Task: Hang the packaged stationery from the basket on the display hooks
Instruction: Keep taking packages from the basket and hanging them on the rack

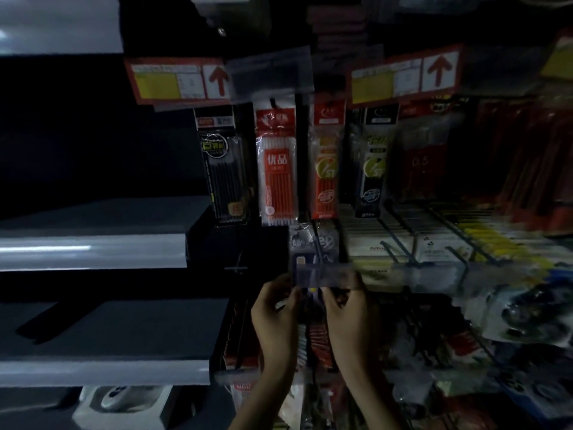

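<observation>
The left hand and right hand both pinch the top edge of a small packet, fingers closed on it — held level, likely to line its hole up with a hook. Around it, dim and blurred: grey shelves left, hung refill packs above, crowded pegs right; no basket shows.

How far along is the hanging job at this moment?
Done: refill packs such as the red pack and black pack already hang on the upper row. In hand: left hand and right hand hold a small packet at a lower hook. Left: the basket is out of view, so the remainder cannot be told.
</observation>
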